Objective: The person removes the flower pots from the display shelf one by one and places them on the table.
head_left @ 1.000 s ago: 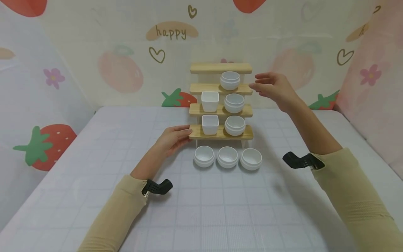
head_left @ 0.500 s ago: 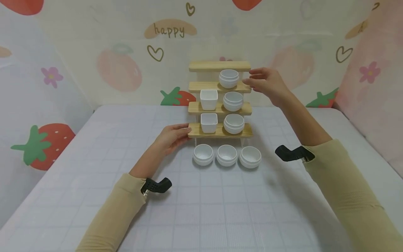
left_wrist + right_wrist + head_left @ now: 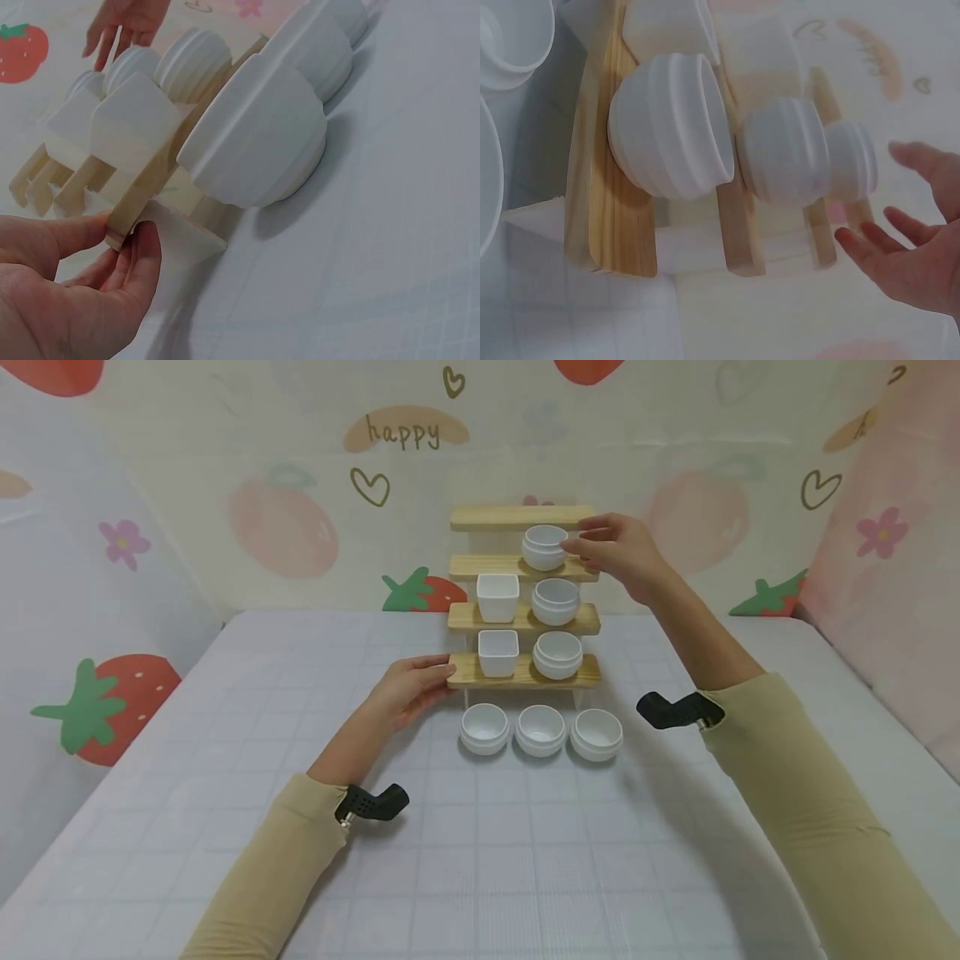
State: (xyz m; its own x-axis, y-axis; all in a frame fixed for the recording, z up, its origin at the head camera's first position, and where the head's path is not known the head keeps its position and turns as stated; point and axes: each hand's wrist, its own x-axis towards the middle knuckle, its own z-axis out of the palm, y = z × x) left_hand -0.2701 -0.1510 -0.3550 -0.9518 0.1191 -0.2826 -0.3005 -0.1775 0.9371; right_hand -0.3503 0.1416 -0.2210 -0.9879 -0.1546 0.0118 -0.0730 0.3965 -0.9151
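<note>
My left hand (image 3: 408, 692) pinches the left end of the lowest wooden shelf (image 3: 139, 196) of a stepped display stand, thumb above and fingers below. Beside the small round white bowl (image 3: 545, 547) on the second shelf from the top is my right hand (image 3: 618, 556). In the right wrist view its thumb and fingers are spread near that bowl (image 3: 851, 161), with nothing held. Below it, two larger round bowls (image 3: 557, 602) (image 3: 558, 655) stand on the right of the lower shelves. Two square white cups (image 3: 498, 597) (image 3: 498, 653) stand to their left.
Three round white bowls (image 3: 483, 729) (image 3: 540, 731) (image 3: 596, 735) stand in a row on the white gridded table (image 3: 480, 860), in front of the stand. The top shelf (image 3: 517, 517) is close to the printed backdrop (image 3: 285, 410).
My right hand has moved left from beside the stand to the round bowl on the second shelf from the top. The left hand keeps its grip on the lowest shelf.
</note>
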